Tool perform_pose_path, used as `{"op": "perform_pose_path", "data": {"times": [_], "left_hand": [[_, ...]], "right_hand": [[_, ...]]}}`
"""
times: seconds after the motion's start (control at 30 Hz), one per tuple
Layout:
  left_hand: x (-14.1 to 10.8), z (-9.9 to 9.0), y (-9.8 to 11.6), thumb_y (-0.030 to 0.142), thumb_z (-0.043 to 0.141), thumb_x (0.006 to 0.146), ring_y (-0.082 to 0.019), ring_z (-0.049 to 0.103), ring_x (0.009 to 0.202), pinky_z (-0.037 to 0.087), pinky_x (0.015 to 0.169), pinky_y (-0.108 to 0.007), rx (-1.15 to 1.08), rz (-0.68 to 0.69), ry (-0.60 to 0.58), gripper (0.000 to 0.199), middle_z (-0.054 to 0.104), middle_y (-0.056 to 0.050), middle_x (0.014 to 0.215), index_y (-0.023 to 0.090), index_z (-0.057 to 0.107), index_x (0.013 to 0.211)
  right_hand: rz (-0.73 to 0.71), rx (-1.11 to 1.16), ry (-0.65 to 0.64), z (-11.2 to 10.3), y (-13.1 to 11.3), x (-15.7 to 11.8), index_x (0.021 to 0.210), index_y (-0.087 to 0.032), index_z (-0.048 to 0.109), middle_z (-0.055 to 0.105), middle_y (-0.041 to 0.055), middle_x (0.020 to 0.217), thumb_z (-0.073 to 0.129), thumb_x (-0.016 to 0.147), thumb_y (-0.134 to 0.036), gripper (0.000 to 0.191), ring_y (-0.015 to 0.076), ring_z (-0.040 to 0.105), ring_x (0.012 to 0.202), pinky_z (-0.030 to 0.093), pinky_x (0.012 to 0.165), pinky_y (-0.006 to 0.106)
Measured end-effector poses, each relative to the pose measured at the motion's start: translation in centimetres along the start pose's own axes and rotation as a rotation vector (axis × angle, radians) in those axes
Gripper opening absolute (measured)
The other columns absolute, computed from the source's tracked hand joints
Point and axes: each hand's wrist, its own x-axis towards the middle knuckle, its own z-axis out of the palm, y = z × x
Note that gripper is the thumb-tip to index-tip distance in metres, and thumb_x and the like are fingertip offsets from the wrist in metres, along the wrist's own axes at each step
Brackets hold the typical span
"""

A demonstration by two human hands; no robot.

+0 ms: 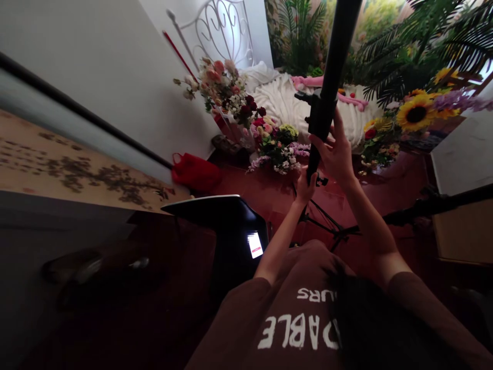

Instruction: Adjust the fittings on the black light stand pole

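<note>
A black stand pole [333,51] rises nearly upright in front of me, with a clamp or knob at its collar and thin tripod legs spread at its foot. My left hand [306,186] is wrapped round the lower, thinner part of the pole, beside a small black knob. Higher up, my right hand [336,146] is at the thick collar, its thumb against the collar's lower edge and its fingers raised along the right side, partly apart. Whether those fingers press on the pole is hard to tell.
Flower bunches [275,139] and a white-draped bed [277,100] stand beyond the pole. Sunflowers [416,113] are at the right. A black table [231,221] with a lit phone [254,244] is at my left, near a red bag [194,171]. Another black pole [447,203] crosses the right side.
</note>
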Motion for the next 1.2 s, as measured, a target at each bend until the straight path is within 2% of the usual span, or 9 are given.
{"op": "perform_pose_path", "data": {"times": [0.1, 0.23, 0.37, 0.53, 0.67, 0.87, 0.97, 1.03, 1.2], "left_hand": [[0.1, -0.2, 0.3, 0.063, 0.047, 0.091, -0.013, 0.061, 0.069, 0.051, 0.066, -0.026, 0.009, 0.009, -0.005, 0.049, 0.064, -0.003, 0.081, 0.02, 0.054, 0.114], [0.2, -0.1, 0.0, 0.068, 0.041, 0.091, -0.016, 0.065, 0.08, 0.053, 0.074, -0.028, 0.008, 0.03, 0.006, 0.054, 0.067, -0.007, 0.093, 0.021, 0.055, 0.113], [0.1, 0.1, -0.7, 0.069, 0.034, 0.092, -0.018, 0.067, 0.089, 0.054, 0.081, -0.03, -0.023, -0.016, 0.007, 0.056, 0.068, -0.008, 0.094, 0.021, 0.059, 0.108], [-0.2, 0.0, -1.0, 0.068, 0.037, 0.092, -0.019, 0.068, 0.091, 0.054, 0.082, -0.031, -0.032, -0.049, 0.01, 0.057, 0.069, -0.011, 0.099, 0.021, 0.059, 0.115], [-0.2, 0.2, -1.3, 0.069, 0.037, 0.092, -0.016, 0.066, 0.079, 0.054, 0.075, -0.029, -0.018, -0.066, 0.03, 0.054, 0.068, -0.007, 0.09, 0.022, 0.06, 0.107], [0.0, 0.2, -0.9, 0.067, 0.041, 0.091, -0.015, 0.066, 0.079, 0.054, 0.073, -0.028, -0.016, -0.035, 0.031, 0.05, 0.067, -0.006, 0.091, 0.023, 0.06, 0.104], [-0.1, 0.1, -0.6, 0.068, 0.04, 0.091, -0.015, 0.065, 0.077, 0.053, 0.072, -0.027, -0.001, -0.031, 0.027, 0.053, 0.068, -0.007, 0.089, 0.022, 0.059, 0.109], [-0.2, 0.1, -0.7, 0.069, 0.041, 0.09, -0.015, 0.064, 0.073, 0.052, 0.07, -0.027, 0.016, -0.035, 0.034, 0.056, 0.067, -0.006, 0.085, 0.02, 0.058, 0.112], [-0.3, 0.4, -1.3, 0.071, 0.04, 0.089, -0.017, 0.063, 0.077, 0.051, 0.076, -0.03, 0.052, -0.046, 0.073, 0.059, 0.065, -0.007, 0.087, 0.02, 0.057, 0.112]], "right_hand": [[0.066, 0.029, -0.011, 0.2, 0.8, -1.1, 0.156, -0.036, 0.021, 0.059, 0.0044, 0.136, 0.063, 0.091, -0.046, 0.079, 0.0252, 0.066, 0.117, 0.06, 0.093, 0.04], [0.186, 0.052, -0.05, 0.8, 2.6, -4.1, 0.155, -0.034, 0.026, 0.064, 0.0048, 0.131, 0.068, 0.087, -0.039, 0.08, 0.0228, 0.069, 0.11, 0.06, 0.093, 0.037], [0.253, 0.035, -0.057, 1.4, 4.0, -6.6, 0.155, -0.031, 0.029, 0.067, 0.0055, 0.126, 0.068, 0.086, -0.033, 0.078, 0.0213, 0.07, 0.107, 0.058, 0.096, 0.038], [0.203, -0.053, -0.058, 1.5, 4.2, -6.6, 0.154, -0.031, 0.03, 0.064, 0.0059, 0.132, 0.065, 0.088, -0.034, 0.076, 0.0201, 0.07, 0.106, 0.059, 0.093, 0.036], [0.215, -0.073, -0.034, 1.7, 4.1, -6.8, 0.153, -0.031, 0.033, 0.067, 0.0061, 0.126, 0.065, 0.088, -0.037, 0.073, 0.0205, 0.071, 0.103, 0.06, 0.09, 0.036], [0.208, -0.105, 0.0, 1.1, 4.2, -7.5, 0.137, -0.029, 0.051, 0.071, 0.0044, 0.113, 0.065, 0.087, -0.045, 0.055, 0.0203, 0.071, 0.099, 0.061, 0.089, 0.036], [0.219, -0.128, 0.021, 0.0, 4.2, -8.9, 0.125, -0.026, 0.059, 0.072, 0.0054, 0.108, 0.065, 0.086, -0.048, 0.045, 0.0194, 0.07, 0.095, 0.061, 0.086, 0.036], [0.215, -0.145, 0.039, -0.7, 4.3, -10.3, 0.122, -0.025, 0.06, 0.07, 0.0071, 0.112, 0.066, 0.086, -0.047, 0.043, 0.0189, 0.07, 0.095, 0.062, 0.083, 0.035], [0.176, -0.147, 0.039, -1.2, 4.8, -13.6, 0.128, -0.026, 0.055, 0.063, 0.0087, 0.127, 0.064, 0.088, -0.042, 0.044, 0.0203, 0.065, 0.108, 0.064, 0.077, 0.032]]}}
